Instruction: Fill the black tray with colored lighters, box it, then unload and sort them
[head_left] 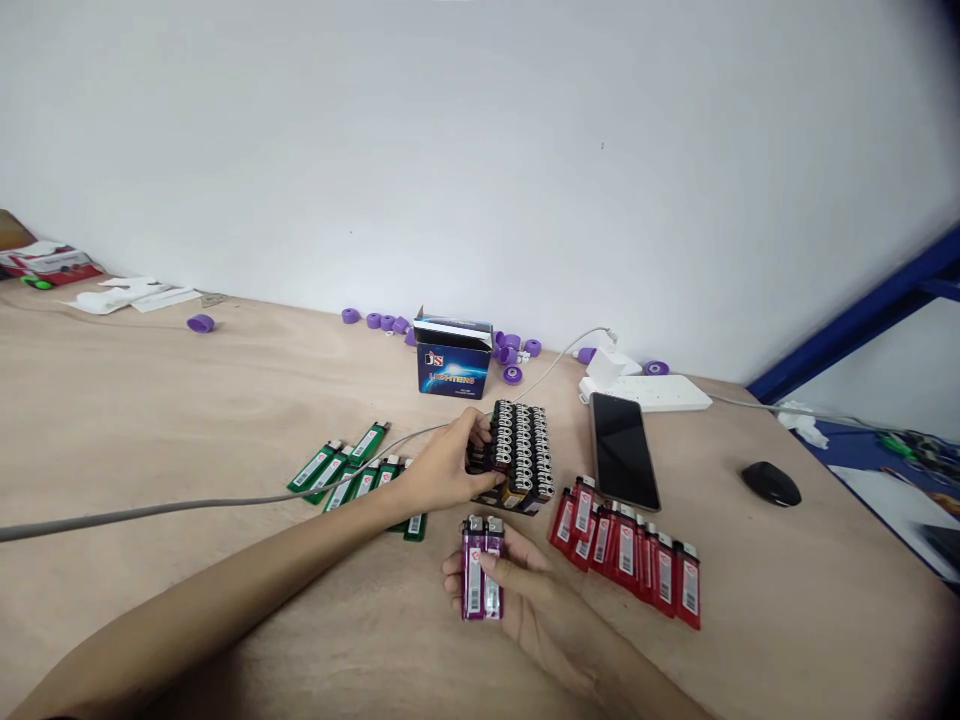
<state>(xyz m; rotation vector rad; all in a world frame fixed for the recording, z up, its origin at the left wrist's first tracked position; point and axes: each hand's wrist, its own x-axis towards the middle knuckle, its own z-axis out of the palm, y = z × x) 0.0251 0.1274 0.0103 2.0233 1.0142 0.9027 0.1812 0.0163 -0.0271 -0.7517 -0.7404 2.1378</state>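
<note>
My right hand point(536, 590) is closed around two purple lighters point(473, 575), held upright side by side with their white labels facing me. Just beyond it, my left hand point(446, 465) grips the left side of a tray of lighters point(523, 450), its thumb at the front and its fingers over the left part. Metal tops of the lighters stand in rows there; whether a single lighter is between my left fingers is hidden. Several green lighters point(365, 482) lie left of the tray, partly behind my left forearm. Several red lighters point(625, 540) lie to the right.
A blue lighter box point(453, 365) stands open behind the tray. Purple caps point(512, 375) are scattered along the wall. A phone point(624, 450), a white power strip point(660, 393) and a black mouse point(771, 483) are on the right. A grey cable point(187, 511) crosses the table from the left.
</note>
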